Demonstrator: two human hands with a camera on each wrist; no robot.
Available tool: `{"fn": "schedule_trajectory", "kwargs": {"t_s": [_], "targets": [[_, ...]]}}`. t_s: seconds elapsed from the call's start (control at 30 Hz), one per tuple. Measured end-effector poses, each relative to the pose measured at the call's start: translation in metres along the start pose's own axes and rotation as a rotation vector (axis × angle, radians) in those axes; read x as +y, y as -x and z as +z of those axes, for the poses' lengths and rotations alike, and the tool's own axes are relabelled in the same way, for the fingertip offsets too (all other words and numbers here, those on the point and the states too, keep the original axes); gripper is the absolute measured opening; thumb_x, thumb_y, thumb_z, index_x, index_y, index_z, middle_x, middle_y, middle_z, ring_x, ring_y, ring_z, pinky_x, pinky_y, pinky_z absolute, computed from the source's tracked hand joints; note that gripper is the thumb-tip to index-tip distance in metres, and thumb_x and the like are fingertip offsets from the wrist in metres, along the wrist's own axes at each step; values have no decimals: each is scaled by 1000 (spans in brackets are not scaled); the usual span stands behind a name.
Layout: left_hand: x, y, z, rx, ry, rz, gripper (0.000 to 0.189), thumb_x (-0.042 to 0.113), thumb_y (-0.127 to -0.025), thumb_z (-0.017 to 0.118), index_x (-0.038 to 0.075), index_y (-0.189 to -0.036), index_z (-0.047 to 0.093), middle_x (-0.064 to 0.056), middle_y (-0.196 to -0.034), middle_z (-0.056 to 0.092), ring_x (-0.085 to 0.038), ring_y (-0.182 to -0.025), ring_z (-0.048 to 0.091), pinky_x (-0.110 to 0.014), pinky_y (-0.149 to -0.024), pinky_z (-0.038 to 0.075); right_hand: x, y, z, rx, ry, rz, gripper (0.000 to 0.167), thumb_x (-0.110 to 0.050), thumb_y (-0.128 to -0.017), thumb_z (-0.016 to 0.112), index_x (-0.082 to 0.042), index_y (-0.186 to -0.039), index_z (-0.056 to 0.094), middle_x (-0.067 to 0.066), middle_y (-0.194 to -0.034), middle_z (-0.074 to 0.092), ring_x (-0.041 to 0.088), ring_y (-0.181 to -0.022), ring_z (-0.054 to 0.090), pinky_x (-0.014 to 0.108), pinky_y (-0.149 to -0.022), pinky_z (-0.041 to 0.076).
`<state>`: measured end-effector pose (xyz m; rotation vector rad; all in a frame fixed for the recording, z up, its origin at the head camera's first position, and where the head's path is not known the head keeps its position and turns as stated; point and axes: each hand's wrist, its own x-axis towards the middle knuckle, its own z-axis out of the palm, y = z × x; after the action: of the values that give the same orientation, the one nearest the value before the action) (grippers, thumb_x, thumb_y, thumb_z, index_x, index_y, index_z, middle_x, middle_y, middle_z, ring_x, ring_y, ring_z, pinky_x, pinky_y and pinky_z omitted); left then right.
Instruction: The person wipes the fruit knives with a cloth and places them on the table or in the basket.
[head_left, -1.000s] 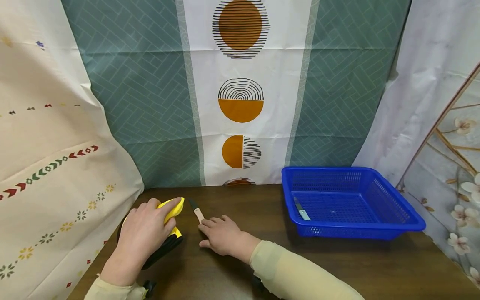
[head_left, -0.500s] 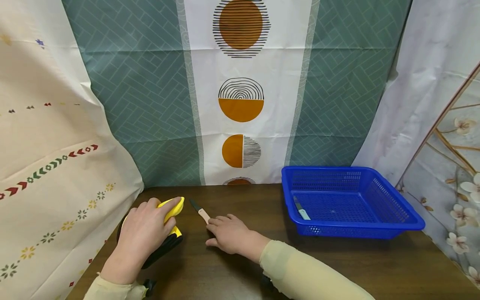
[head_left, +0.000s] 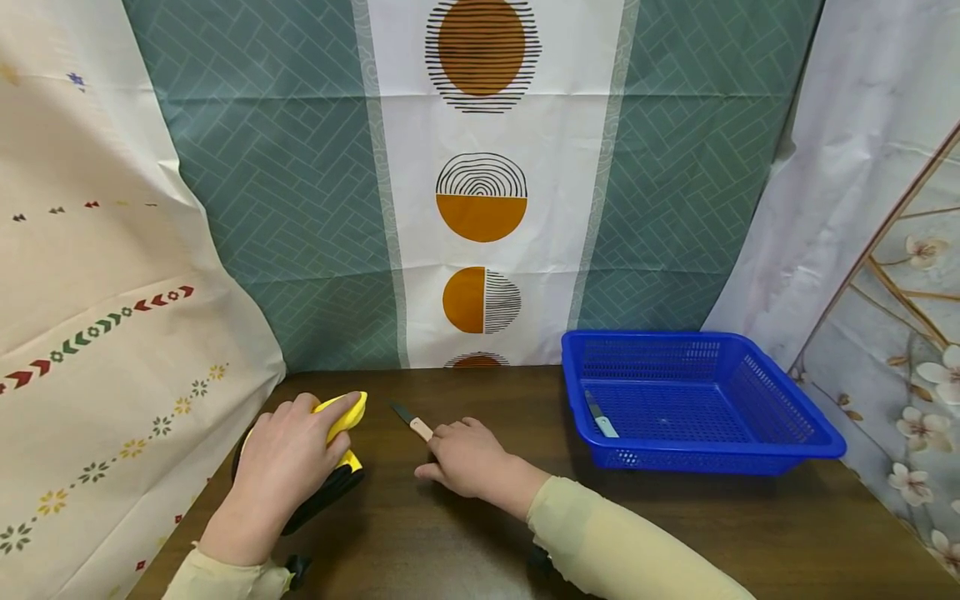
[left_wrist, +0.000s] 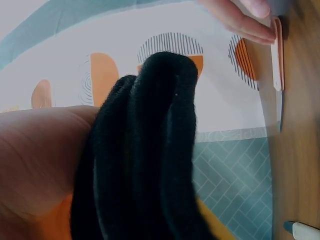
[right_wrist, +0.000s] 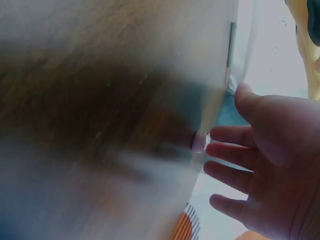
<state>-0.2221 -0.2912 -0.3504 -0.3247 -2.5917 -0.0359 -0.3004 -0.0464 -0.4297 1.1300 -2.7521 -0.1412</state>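
Note:
My left hand (head_left: 283, 467) grips a folded yellow and black cloth (head_left: 347, 417), whose thick dark folds (left_wrist: 160, 150) fill the middle of the left wrist view. Across from it, my right hand (head_left: 468, 458) lies low over the table with its fingertips on the handle of a small knife (head_left: 420, 427). The knife's handle is pale pink and its dark blade points to the far left. In the right wrist view the fingers (right_wrist: 232, 172) are nearly straight, and the handle end (right_wrist: 200, 142) meets their tips. The palm does not wrap round the handle.
A blue plastic basket (head_left: 705, 460) stands at the right, with a pale-handled knife (head_left: 602, 418) inside against its left side. Another pale handle (left_wrist: 305, 231) shows on the brown table (head_left: 420, 542) in the left wrist view. Patterned cloths hang behind and at both sides.
My right hand has slid to the right, and the small knife has moved right with it, its blade turning further left. My left hand has stayed in place with the cloth.

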Motion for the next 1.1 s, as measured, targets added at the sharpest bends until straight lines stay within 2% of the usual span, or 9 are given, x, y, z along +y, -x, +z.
{"fn": "schedule_trajectory", "kwargs": {"t_s": [0.17,0.3,0.4,0.5,0.77,0.97,1.1], "targets": [[-1,1,0,-1,3,-10,49,15,-88,77,21,-137,78,-11,-83,60,-28,-66,53,-47,-57,45,-5,-8,3,53,10,62,49,-61,-107,62,-19,-129,78,-4,-120,72,18,-109,72,37,-99,56],[-2,1,0,-10,4,-20,49,16,-89,78,22,-137,78,-11,-84,61,-28,-67,54,-48,-58,46,-8,-15,5,82,29,126,47,-60,-106,65,-17,-123,77,-2,-109,70,17,-92,67,33,-76,55],[-1,1,0,-13,7,-20,49,15,-89,77,22,-137,78,-11,-85,62,-29,-68,55,-49,-58,46,-9,-20,7,80,39,182,47,-60,-105,67,-15,-116,75,-1,-101,66,17,-83,63,32,-66,50],[-1,1,-1,-10,7,-19,49,15,-89,77,22,-137,78,-11,-85,62,-29,-68,55,-48,-58,46,-10,-25,8,63,40,227,48,-60,-104,68,-13,-112,74,0,-93,61,17,-79,61,33,-64,51],[-1,1,1,-10,7,-18,49,15,-88,77,21,-137,78,-10,-83,60,-28,-68,54,-47,-57,44,-7,-38,14,26,31,288,54,-64,-102,70,-10,-101,71,3,-87,57,18,-79,59,33,-62,52],[-2,1,0,-15,9,-26,49,15,-88,76,21,-137,79,-10,-84,61,-28,-68,55,-47,-58,45,-6,-48,21,-25,18,314,56,-65,-102,68,-9,-107,72,4,-90,56,19,-82,57,34,-63,53],[-2,1,1,-25,11,-29,49,14,-88,77,21,-137,78,-10,-84,61,-28,-67,54,-47,-57,45,-5,-51,22,-46,12,325,50,-58,-103,71,-9,-108,74,5,-91,57,20,-82,57,35,-64,55]]}}
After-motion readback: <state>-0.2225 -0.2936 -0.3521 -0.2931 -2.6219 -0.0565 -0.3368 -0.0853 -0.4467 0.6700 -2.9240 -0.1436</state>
